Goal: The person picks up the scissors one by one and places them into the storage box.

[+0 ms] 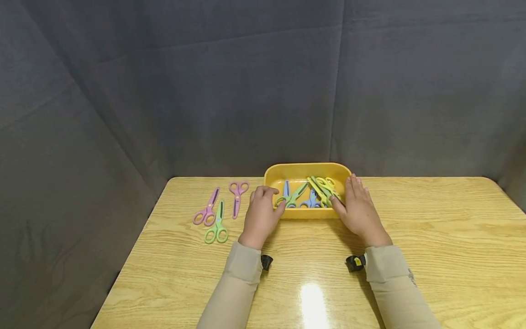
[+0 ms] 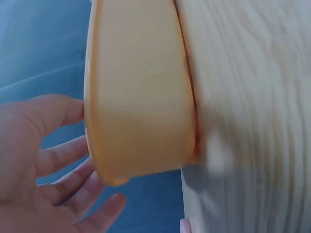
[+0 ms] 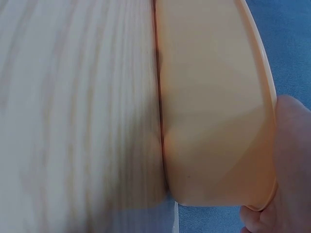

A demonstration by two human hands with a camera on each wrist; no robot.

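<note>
A yellow plastic bin [image 1: 306, 213] stands at the back edge of the table, with several blue, green and yellow scissors inside. My left hand [image 1: 260, 212] holds its left end, fingers bent over the rim and thumb at the front corner. In the left wrist view the fingers are spread around the rim, one fingertip apart from it. At the right end, my right hand [image 1: 361, 212] holds the corner: fingers lie along the outside wall and the thumb reaches over the front rim near the yellow scissors [image 1: 326, 183]. The far sides of the fingers are hidden.
Left of the bin, two pink scissors [image 1: 208, 210] and green scissors [image 1: 219, 224] lie on the wooden table [image 1: 172, 274]. A dark grey curtain [image 1: 246, 91] hangs behind the table. Black wrist cameras [image 1: 266, 262] sit under both sleeves.
</note>
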